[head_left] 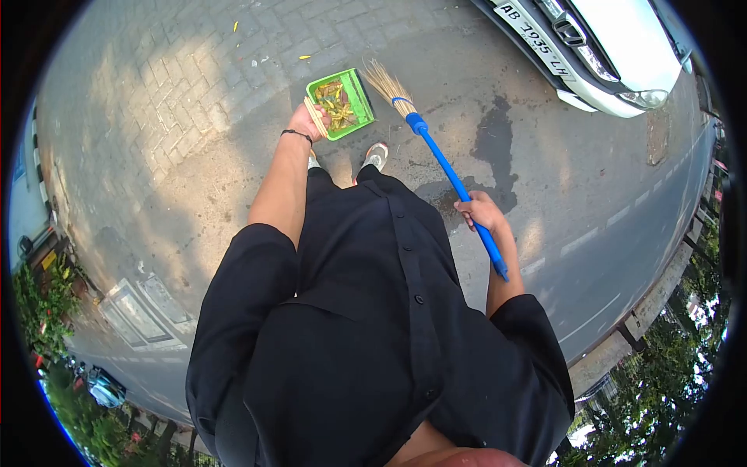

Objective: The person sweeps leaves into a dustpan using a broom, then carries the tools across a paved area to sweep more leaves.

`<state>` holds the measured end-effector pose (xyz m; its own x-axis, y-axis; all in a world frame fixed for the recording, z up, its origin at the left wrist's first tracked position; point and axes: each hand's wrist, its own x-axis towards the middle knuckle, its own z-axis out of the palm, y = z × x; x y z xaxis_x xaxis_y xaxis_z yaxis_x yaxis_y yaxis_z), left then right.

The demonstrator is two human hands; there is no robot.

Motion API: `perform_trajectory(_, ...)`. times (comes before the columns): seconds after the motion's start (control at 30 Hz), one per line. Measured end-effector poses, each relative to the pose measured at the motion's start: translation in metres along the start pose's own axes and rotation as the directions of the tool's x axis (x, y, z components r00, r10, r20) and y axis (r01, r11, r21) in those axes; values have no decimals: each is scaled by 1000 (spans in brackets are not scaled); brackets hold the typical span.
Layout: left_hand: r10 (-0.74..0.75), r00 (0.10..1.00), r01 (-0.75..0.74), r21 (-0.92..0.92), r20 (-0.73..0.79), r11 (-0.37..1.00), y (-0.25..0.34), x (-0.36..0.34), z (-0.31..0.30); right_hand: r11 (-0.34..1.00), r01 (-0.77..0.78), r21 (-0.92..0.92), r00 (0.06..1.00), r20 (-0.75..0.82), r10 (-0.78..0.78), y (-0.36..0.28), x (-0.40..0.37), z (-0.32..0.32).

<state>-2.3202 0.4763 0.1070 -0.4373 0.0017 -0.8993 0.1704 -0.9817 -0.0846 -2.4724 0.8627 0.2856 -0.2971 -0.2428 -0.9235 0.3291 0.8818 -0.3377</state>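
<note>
My left hand (305, 122) is closed around the pale handle side of a green dustpan (358, 97). Yellow and brown leaves (333, 103) lie heaped inside the pan. My right hand (482, 211) grips the blue shaft of a broom (447, 166) partway along, with the shaft's end reaching back past my wrist. The broom's straw bristles (384, 82) point forward, just right of the dustpan and apart from it. My shoes (376, 156) show behind the pan.
A white car (622, 43) is at the upper right. Dark wet patches (496, 144) mark the pavement to the right. Single yellow leaves (304, 57) lie ahead on the paving blocks (183, 86). A road (615, 268) runs along the right, with plants (47, 300) at the left edge.
</note>
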Motion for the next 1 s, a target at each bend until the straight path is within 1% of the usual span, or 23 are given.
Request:
perform_trajectory(0.03,-7,1000,7,0,7,1000,7,2,-5,1000,17,20,1000,22,-18,-5,-12,0)
perform_trajectory(0.1,-25,999,25,-15,20,1000,14,5,-15,993,-3,119,1000,30,-1,-5,-27,6)
perform_trajectory(0.13,-10,1000,10,-6,20,1000,18,5,-19,987,-12,161,999,35,6,-9,-32,11)
perform_trajectory(0.17,6,1000,-6,1,23,1000,21,6,-20,989,1,151,1000,-5,-1,-15,-36,18)
perform_trajectory(0.23,29,999,-30,12,18,999,26,7,-21,997,20,71,997,-76,-14,-20,-25,32)
perform_trajectory(0.33,47,999,-47,13,-17,999,29,7,-22,998,-1,-56,990,-141,-7,-18,22,61)
perform_trajectory(0.37,53,998,-53,15,-21,999,28,-4,-17,995,-10,-95,988,-157,-5,-21,33,74)
perform_trajectory(0.47,119,993,-118,32,-16,992,31,-8,-13,995,-83,-52,994,-70,79,-44,36,112)
perform_trajectory(0.5,101,994,-106,129,45,986,30,-26,-9,997,-57,-42,997,-57,55,-41,36,118)
perform_trajectory(0.53,16,996,-21,63,86,998,40,-3,-21,999,-52,13,998,-18,52,-44,30,124)
perform_trajectory(0.57,26,998,-27,24,56,999,43,23,-25,996,-52,71,999,19,50,-46,21,126)
perform_trajectory(0.6,35,999,-34,-15,26,999,41,23,-20,990,-52,129,997,55,46,-50,11,129)
perform_trajectory(0.7,48,999,-47,-11,16,999,43,20,-15,935,-99,339,988,148,51,-59,-23,128)
perform_trajectory(0.8,-20,997,15,65,75,998,50,12,-20,936,-79,343,993,104,46,-68,-44,130)
perform_trajectory(0.83,-41,995,33,91,94,995,51,6,-24,958,-47,284,998,47,35,-68,-45,134)
perform_trajectory(0.93,12,987,-16,22,159,1000,55,-22,-41,985,12,171,999,-52,-3,-85,-47,143)
perform_trajectory(0.97,-1,993,6,-37,119,999,59,-29,-49,996,33,79,995,-100,-25,-94,-48,147)
perform_trajectory(1.0,-10,990,22,-81,140,996,63,-37,-60,999,51,-14,988,-144,-53,-103,-47,151)
